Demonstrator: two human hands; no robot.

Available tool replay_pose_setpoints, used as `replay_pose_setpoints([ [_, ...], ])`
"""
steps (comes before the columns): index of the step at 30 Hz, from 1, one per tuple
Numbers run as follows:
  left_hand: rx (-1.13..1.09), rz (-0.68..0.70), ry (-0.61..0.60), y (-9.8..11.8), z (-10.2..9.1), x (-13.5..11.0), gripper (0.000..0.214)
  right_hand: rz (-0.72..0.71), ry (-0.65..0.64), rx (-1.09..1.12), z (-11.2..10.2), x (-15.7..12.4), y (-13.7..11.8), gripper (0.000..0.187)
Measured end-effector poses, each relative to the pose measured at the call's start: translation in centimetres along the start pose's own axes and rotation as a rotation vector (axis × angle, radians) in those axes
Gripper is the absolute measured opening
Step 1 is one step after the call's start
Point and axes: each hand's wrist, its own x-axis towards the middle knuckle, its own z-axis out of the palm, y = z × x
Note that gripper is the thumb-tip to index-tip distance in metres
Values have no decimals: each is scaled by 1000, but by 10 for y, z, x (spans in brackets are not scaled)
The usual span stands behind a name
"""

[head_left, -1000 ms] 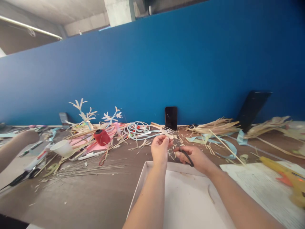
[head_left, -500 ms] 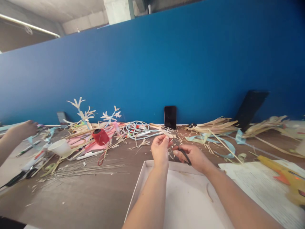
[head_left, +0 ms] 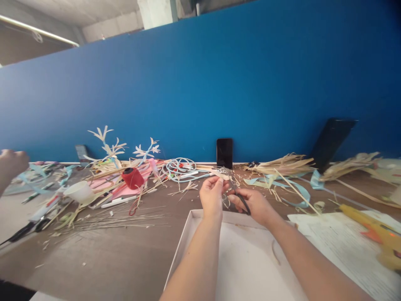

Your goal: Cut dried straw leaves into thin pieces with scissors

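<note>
Near the middle, my left hand (head_left: 212, 195) pinches a pale, thin piece of dried husk (head_left: 222, 174) that sticks out past the fingertips. Close on its right, my right hand (head_left: 250, 204) is closed around the dark handles of a pair of scissors (head_left: 243, 203). The blades point up and away, right beside the husk piece; whether they touch it is too small to tell. Both hands are over the far edge of a white box lid (head_left: 250, 255). Behind them a black phone (head_left: 224, 153) leans on the blue partition.
A red thread spool (head_left: 133, 178), white cup (head_left: 78, 192) and husk flowers (head_left: 114, 148) stand left, with thin wires (head_left: 125, 219) in front. Husk bundles (head_left: 282, 165), blue ribbon (head_left: 302, 198) and a yellow glue gun (head_left: 369, 225) lie right. Another person's hand (head_left: 12, 165) is at far left.
My hands stay in nearly the same place, with the husk piece and scissors still held. The other person's hand at far left has moved further left and up, with blue ribbon now showing beside it.
</note>
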Motion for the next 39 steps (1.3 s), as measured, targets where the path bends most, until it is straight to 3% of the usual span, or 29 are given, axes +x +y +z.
replay_pose_setpoints([
  [15,35,56,-24,2,-7,5,23,45,-15,16,-1,0,2,46],
  [23,103,48,-45,8,-9,7,24,51,-117,71,-6,0,3,48],
  [29,154,41,-55,10,-9,7,23,60,-116,39,-9,-2,1,48],
  [39,179,-4,-181,7,-14,10,25,43,-109,-7,-13,-3,-2,46],
])
